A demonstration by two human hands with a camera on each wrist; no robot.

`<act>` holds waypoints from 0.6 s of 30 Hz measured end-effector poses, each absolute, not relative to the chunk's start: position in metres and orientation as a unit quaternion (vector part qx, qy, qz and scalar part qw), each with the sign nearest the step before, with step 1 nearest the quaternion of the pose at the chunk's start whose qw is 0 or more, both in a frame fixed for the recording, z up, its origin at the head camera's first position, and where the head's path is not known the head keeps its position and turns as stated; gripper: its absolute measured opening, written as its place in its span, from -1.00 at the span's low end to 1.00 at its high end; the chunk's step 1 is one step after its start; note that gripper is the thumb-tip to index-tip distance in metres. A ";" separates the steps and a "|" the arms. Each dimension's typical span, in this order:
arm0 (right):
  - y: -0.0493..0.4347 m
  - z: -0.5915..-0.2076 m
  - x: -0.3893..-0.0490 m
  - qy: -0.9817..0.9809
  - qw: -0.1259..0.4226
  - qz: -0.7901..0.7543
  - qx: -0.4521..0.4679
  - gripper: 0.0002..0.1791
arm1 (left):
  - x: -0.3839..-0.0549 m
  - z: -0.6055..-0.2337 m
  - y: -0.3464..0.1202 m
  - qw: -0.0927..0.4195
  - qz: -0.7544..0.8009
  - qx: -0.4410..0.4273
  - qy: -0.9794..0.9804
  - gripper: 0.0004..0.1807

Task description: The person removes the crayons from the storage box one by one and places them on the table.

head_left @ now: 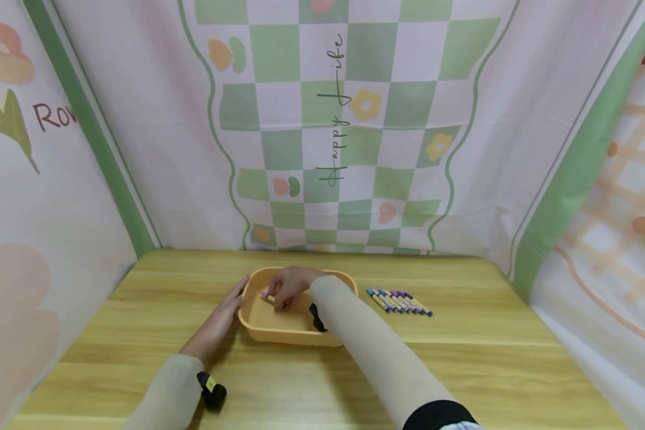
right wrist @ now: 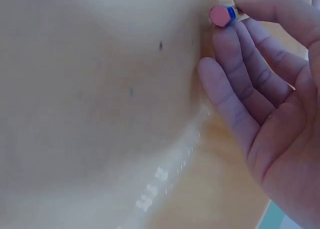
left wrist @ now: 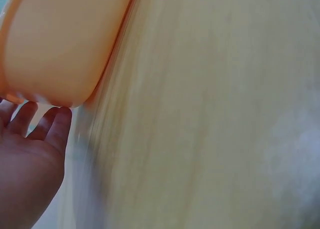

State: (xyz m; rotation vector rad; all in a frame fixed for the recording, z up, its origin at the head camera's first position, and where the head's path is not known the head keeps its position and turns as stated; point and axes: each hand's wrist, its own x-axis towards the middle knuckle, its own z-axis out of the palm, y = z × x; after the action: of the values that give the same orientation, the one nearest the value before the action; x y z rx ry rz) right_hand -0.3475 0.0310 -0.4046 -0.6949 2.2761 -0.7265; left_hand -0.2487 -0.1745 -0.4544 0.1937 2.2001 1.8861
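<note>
Inside the orange plastic basin, my right hand pinches a crayon between thumb and fingers. In the right wrist view, the crayon's pink six-sided end and a blue band face the camera. Most of its length is hidden there by the fingers. My left hand lies against the basin's left outer side. Its extended fingertips touch the basin wall near the rim in the left wrist view.
Right of the basin, several crayons with blue and purple ends lie side by side in a slanted row. The wooden table meets a checkered green-and-white cloth at the back. Printed cloths hang at both sides.
</note>
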 end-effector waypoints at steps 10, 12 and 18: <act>0.058 -0.392 -0.354 0.878 0.298 -0.262 -0.268 -0.70 | -0.245 -0.453 -0.175 0.109 0.637 0.077 0.759 -0.37; 0.067 -0.382 -0.353 0.879 0.296 -0.255 -0.274 -0.69 | -0.245 -0.452 -0.175 0.111 0.636 0.078 0.759 -0.37; 0.105 -0.351 -0.350 0.891 0.282 -0.227 -0.275 -0.67 | -0.244 -0.452 -0.176 0.112 0.629 0.084 0.765 -0.37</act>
State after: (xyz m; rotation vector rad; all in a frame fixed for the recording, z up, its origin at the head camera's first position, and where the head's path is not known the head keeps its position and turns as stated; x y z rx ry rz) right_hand -0.3505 0.1048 -0.3509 -0.7375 2.3855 -0.6092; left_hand -0.2439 -0.1763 -0.4524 0.2474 2.2460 1.8466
